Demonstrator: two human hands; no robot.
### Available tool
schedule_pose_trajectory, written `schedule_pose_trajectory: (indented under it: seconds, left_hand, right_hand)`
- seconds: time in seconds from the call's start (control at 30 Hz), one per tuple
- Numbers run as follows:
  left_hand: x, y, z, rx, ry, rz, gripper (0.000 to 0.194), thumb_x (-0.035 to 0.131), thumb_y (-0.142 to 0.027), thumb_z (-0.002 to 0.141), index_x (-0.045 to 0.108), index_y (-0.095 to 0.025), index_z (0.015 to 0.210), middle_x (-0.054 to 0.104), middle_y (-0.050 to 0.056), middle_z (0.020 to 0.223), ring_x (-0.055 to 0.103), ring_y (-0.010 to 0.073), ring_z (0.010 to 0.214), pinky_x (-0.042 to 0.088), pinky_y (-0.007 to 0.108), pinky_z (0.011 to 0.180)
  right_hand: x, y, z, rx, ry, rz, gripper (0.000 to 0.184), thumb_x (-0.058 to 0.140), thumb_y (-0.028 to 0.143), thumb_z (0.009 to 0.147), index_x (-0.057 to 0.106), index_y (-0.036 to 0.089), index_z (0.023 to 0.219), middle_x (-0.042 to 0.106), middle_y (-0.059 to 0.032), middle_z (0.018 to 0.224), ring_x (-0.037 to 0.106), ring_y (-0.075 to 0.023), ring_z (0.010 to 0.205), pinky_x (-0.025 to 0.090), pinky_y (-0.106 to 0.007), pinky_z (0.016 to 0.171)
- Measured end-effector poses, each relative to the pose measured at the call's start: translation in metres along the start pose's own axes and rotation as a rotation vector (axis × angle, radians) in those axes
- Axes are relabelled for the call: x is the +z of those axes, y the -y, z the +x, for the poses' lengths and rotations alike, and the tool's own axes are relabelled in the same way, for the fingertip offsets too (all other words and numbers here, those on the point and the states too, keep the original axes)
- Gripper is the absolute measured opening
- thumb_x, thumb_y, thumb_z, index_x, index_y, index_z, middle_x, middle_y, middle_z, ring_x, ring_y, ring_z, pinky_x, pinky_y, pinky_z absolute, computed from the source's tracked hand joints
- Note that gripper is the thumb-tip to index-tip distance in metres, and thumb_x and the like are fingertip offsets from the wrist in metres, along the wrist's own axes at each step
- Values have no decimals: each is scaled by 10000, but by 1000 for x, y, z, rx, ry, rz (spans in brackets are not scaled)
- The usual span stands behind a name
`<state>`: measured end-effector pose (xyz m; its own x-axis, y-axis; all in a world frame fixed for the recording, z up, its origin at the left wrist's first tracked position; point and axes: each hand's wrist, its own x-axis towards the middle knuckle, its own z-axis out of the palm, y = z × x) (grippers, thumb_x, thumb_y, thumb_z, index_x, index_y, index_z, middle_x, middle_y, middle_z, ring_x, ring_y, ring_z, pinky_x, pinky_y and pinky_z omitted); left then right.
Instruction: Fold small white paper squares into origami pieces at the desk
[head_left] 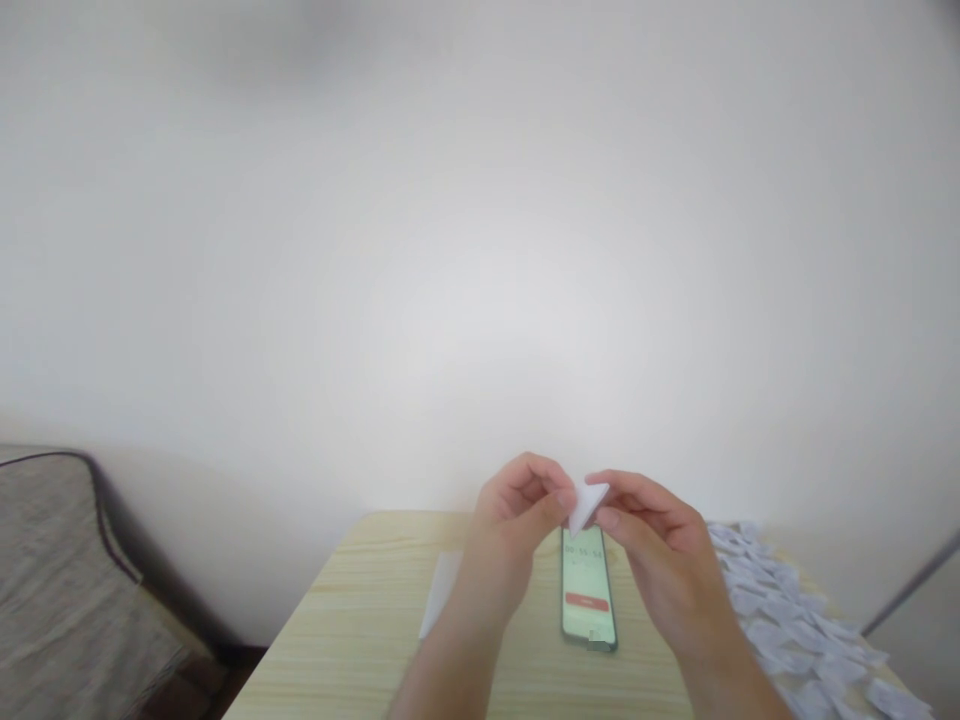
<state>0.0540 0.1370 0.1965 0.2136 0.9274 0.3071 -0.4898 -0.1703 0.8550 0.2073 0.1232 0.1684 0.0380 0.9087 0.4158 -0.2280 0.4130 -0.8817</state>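
Note:
Between my two hands, above the far part of the table, is a small white piece of folded paper point(587, 506), roughly triangular with a point hanging down. My left hand point(517, 510) pinches its left side between thumb and fingers. On the other side, my right hand point(652, 535) has thumb and fingertips closed at the paper's right edge. Below the paper lies a phone point(588, 580), its lit screen showing timer digits and a red button. A white sheet of paper point(439, 595) lies on the table, partly hidden behind my left forearm.
The light wood table point(345, 620) stands against a white wall point(480, 250). Many small folded white papers point(802, 630) cover its right side, partly behind my right arm. At the lower left, apart from the table, is a grey cloth-covered surface point(60, 580) with a dark edge.

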Motion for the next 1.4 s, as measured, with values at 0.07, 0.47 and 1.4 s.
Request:
schedule_pose_trajectory:
  seconds: [0.07, 0.47, 1.4]
  left_hand:
    - [0, 0, 0, 8, -5, 8, 186, 806, -267, 804, 657, -159, 824, 595, -1, 705, 520, 120, 669, 387, 265, 668]
    - [-5, 7, 1, 31, 62, 50, 186, 788, -285, 843, 657, -152, 836, 612, 6, 713, 535, 121, 677, 397, 257, 669]
    - [-4, 5, 3, 8, 12, 307, 256, 789, -388, 842, 703, -182, 968, 663, 42, 899, 594, 178, 862, 461, 301, 825]
  right_hand:
    - [0, 3, -1, 17, -3, -26, 234, 786, 321, 872, 773, 257, 1096, 759, -49, 878, 711, -210, 812, 582, -338, 780]
    - [3, 6, 1, 23, -57, -78, 175, 782, 308, 840, 776, 247, 1003, 771, -33, 814, 714, -191, 764, 568, -298, 729]
    - [2, 10, -2, -133, -176, -521, 265, 677, 452, 945, 736, 230, 814, 728, -4, 764, 654, -176, 725, 483, -301, 705]
